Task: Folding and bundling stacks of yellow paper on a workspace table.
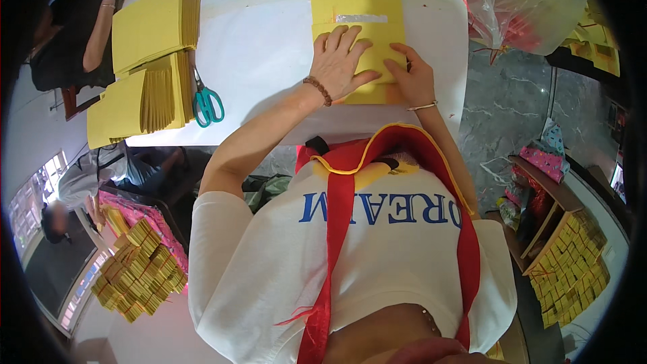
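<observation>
On the near right part of the white table (263, 40), directly in front of my chest, a yellow sheet (385, 35) is lying flat under both my hands. My left hand (342, 61) is resting palm down over its left side, the fingers spread and the thumb pointing right across the paper. The sheet is reaching beyond my left fingertips on the far side, where a silvery strip (362, 19) is lying across it just past them. My right hand (412, 75) is touching the sheet's right edge, the fingers curled, thumb and forefinger standing apart on the yellow surface; I cannot tell whether the other fingers are pinching the edge from beneath. I am wearing a brown bracelet (318, 90) on the left wrist and a thin bangle (423, 105) on the right. To the left, well apart from the sheet, teal-handled scissors (207, 105) are lying beside stacks of yellow paper (148, 23). Beyond the table's right edge, a clear plastic bag (539, 0) is bulging, and at the far left a person in dark clothing (71, 57) is sitting near the stacks.
</observation>
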Demonstrator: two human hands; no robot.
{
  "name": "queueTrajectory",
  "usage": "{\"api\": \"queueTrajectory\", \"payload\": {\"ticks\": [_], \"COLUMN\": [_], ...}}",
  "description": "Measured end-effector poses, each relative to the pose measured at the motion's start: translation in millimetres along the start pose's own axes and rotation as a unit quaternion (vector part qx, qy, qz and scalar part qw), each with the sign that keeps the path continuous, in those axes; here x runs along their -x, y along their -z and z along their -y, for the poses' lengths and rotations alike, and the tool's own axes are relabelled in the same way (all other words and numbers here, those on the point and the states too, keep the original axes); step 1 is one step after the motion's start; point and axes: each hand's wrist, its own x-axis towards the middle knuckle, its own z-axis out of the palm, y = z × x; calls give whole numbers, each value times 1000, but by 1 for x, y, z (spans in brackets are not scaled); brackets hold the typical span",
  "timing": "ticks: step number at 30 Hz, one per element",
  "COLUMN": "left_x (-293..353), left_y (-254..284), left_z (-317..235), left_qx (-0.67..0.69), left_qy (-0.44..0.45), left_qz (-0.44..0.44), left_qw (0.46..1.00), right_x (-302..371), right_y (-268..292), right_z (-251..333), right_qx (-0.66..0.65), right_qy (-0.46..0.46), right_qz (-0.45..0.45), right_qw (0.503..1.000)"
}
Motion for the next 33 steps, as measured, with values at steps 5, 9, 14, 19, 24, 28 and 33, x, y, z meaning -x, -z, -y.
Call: {"api": "queueTrajectory", "payload": {"ticks": [5,9,14,19,24,28,33], "left_x": [0,0,7,15,18,22,-5], "left_y": [-4,-5,-4,29,24,12,51], "left_z": [1,1,16,2,-11,-6,26], "left_qx": [-15,-25,103,98,-97,-152,15], "left_qy": [-6,-16,-38,-42,-116,-155,-136], "left_qz": [6,7,-77,31,41,-17,-16], "left_qw": [1000,1000,991,994,988,976,990], "right_x": [15,14,12,9,-3,-16,-19], "right_y": [-5,-25,-35,-36,-3,33,48], "right_z": [20,12,3,3,-10,-7,-28], "right_qx": [388,373,463,459,309,-309,-274], "right_qy": [230,281,207,215,246,-28,-73], "right_qz": [-63,3,2,9,67,121,15], "right_qw": [890,884,862,862,916,943,959]}}
